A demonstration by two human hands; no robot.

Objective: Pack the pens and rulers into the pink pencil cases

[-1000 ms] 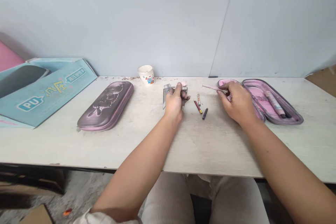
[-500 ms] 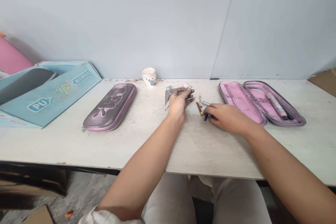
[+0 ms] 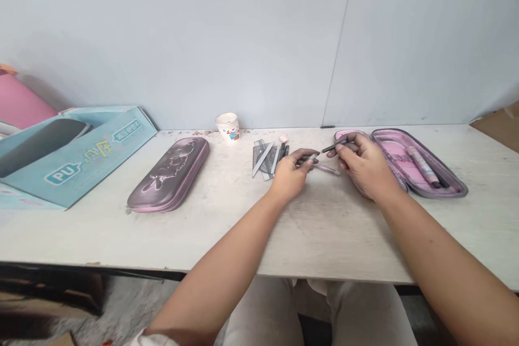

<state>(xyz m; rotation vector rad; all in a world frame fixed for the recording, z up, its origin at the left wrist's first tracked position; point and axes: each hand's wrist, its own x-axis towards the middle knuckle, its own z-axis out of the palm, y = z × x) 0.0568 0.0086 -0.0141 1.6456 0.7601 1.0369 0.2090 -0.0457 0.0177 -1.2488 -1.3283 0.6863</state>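
In my right hand a slim dark pen is pinched, its tip pointing left. My left hand is closed just left of it, thumb against fingers, around a small greyish piece that I cannot make out. A pinkish pen lies on the table between the hands. Beyond the left hand lie clear rulers, with dark slim items and a small pale pink object near them. Behind my right hand is an open pink-lined pencil case holding a thick pink marker.
A closed dark pencil case with a pink edge lies left on the table. A paper cup stands by the wall. Far left is a light-blue box; a brown cardboard piece sits at far right.
My right hand has lifted off the table with a dark pen in its fingers. My left hand has moved right and lower, uncovering the rulers. The short crayon-like sticks no longer show on the table.
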